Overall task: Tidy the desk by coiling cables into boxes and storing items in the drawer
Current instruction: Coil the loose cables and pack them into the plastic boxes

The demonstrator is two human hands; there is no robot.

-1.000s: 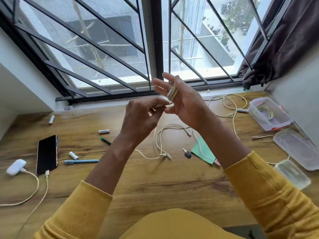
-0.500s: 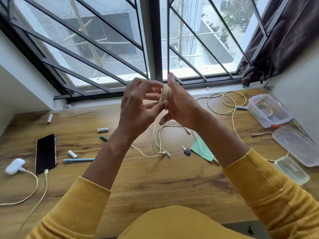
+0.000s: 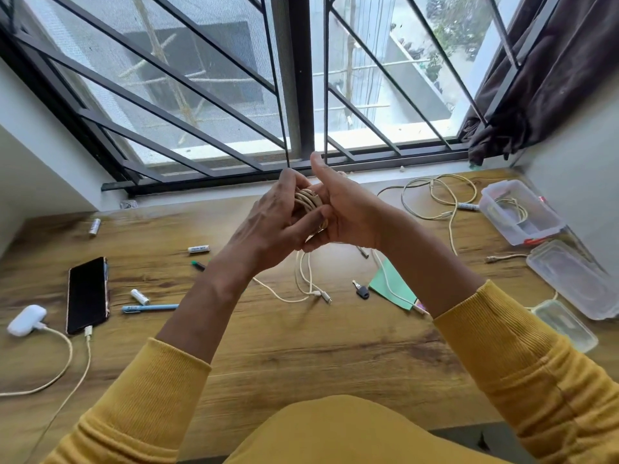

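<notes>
The coiled cable (image 3: 307,199) is up in the air over the middle of the desk (image 3: 301,346), sandwiched between both hands, a tight little cream bundle of several loops. Biggest risk I'd say is the coil springing open: it looks stiff-ish and there's nothing tying it, so if either grip relaxes before it's in a box the loops will probably pop apart and it's back to square one. Also can't tell where the plug ends are, they're hidden behind the fingers, so a loose tail could snag on the way over. The left hand (image 3: 278,222) is curled around the near side of the bundle, thumb wrapped under it, clamped on. The right hand (image 3: 348,212) cups the far side with its thumb sticking straight up, fingers bent around the coil as far as I can see, so it's gripping too. Further out, the open clear box (image 3: 536,226) at the right edge already has a cable in it, with two lids (image 3: 576,283) lying nearby, and there's another loose cable (image 3: 435,195) sprawled by the window plus one (image 3: 303,279) lying right below the hands.
</notes>
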